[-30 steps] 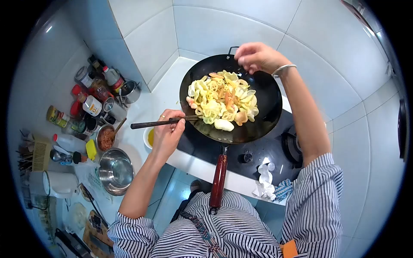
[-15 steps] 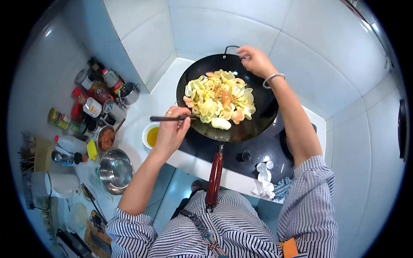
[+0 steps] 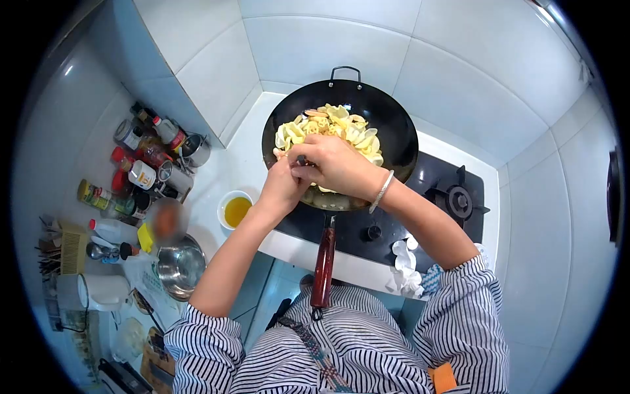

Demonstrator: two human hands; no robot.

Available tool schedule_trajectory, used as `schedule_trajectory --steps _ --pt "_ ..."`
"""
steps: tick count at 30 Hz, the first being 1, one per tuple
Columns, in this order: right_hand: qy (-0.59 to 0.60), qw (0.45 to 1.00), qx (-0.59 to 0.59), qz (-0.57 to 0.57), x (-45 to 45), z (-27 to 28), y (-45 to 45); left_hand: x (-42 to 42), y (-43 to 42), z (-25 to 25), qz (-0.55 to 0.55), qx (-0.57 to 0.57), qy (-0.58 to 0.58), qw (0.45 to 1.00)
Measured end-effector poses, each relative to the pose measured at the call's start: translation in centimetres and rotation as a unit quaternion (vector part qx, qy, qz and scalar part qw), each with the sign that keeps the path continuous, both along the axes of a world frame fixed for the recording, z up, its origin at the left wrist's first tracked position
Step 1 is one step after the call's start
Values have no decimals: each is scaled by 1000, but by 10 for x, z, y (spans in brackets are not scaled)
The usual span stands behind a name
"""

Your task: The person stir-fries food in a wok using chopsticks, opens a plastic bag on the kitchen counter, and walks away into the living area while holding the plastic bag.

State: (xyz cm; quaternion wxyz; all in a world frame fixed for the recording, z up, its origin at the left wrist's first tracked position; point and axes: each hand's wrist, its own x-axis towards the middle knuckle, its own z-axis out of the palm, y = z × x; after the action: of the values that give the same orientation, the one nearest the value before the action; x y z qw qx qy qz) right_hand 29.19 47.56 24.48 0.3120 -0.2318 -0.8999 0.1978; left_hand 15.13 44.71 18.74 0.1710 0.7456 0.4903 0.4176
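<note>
Above the near left part of a black wok, my two hands meet. My left hand is closed, its fingertips against my right hand. Between the fingers a dark end of the chopsticks shows; the rest of them is hidden. My right hand is closed at that same spot, thumb and forefinger pinched. Under the hands, the wok holds pale yellow curled pieces of food with some orange-brown pieces. My hands hide the near part of the food. The wok's red-brown handle points toward my body.
Left of the wok stands a white bowl of yellow liquid. Farther left are a steel bowl, a white pitcher and several bottles. A bare gas burner lies at the right, with crumpled white paper near the hob's front edge.
My right hand has come from beside the far loop handle, down and left, to my left hand. My left hand has moved slightly right, and the chopsticks are now mostly hidden.
</note>
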Motion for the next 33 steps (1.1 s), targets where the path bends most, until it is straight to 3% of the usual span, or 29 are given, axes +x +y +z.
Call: schedule_trajectory --steps 1,3,4,8,10,11,13,15,17,19,21,25,26,29,33 --pt "1 1000 0 0 2 -4 2 1 -2 3 0 0 1 1000" --pt "-39 999 -16 -21 13 -9 10 4 -5 12 -42 -158 13 986" --pt "-68 996 -27 -56 19 -10 13 4 -3 8 -42 -132 58 989" --pt "-38 995 -66 -63 40 -31 27 1 -12 1 -34 -106 11 994" --pt "69 964 -232 -108 39 -39 24 -6 -18 -7 -15 -162 -68 984" --pt "68 965 -231 -107 36 -44 25 -10 -21 -12 -14 -161 -68 985" --pt "134 903 -386 -134 28 -52 26 -18 -31 -22 10 -149 -109 983" --pt "143 898 -396 -128 22 -59 27 -24 -43 -26 22 -160 -134 978" --pt "97 980 -143 -99 15 -70 36 -32 -57 -30 36 -171 -160 972" --pt "128 973 -170 -86 16 -61 43 -43 -72 -35 52 -182 -151 970" --pt "124 948 -256 -143 23 -33 36 -56 -89 -42 69 -175 -191 963" --pt "86 959 -248 -103 0 -22 35 -64 -110 -45 113 -206 -250 939" --pt "37 982 -161 -93 -6 -38 42 -62 -112 -41 113 -205 -250 939" --pt "-2 999 -42 -22 -11 -63 51 -53 -120 -23 92 -211 -238 943" --pt "37 997 45 -40 21 0 17 -56 -136 -13 101 -161 -192 963"
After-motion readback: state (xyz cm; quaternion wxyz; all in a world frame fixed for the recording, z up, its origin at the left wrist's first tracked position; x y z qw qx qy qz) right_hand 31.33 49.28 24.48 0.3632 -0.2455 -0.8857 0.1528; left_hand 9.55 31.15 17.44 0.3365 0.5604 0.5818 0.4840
